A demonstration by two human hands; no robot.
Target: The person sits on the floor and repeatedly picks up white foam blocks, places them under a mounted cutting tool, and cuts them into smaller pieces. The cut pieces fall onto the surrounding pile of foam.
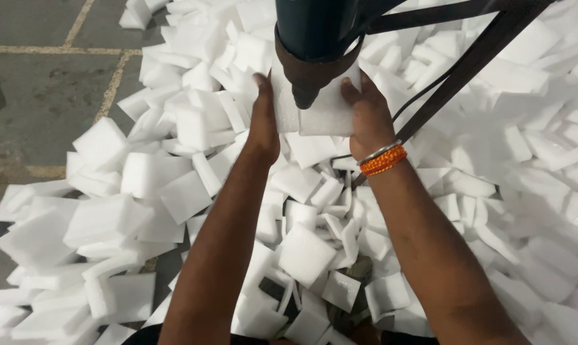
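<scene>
My left hand (pixel 264 118) and my right hand (pixel 368 115) hold a stack of white foam sheets (pixel 324 112) between them, one hand on each side. The stack sits right under the dark rounded tip of a machine (pixel 305 96) that hangs from a dark teal housing (pixel 317 25) at the top. An orange and silver bangle (pixel 383 158) circles my right wrist. Both forearms reach forward from the bottom of the head view.
Loose white foam pieces (pixel 174 191) lie in a large pile all around, left, right and below my arms. Dark metal bars (pixel 468 64) and a black cable (pixel 423 96) run from the machine to the right. Grey floor with yellow lines (pixel 52 83) shows at upper left.
</scene>
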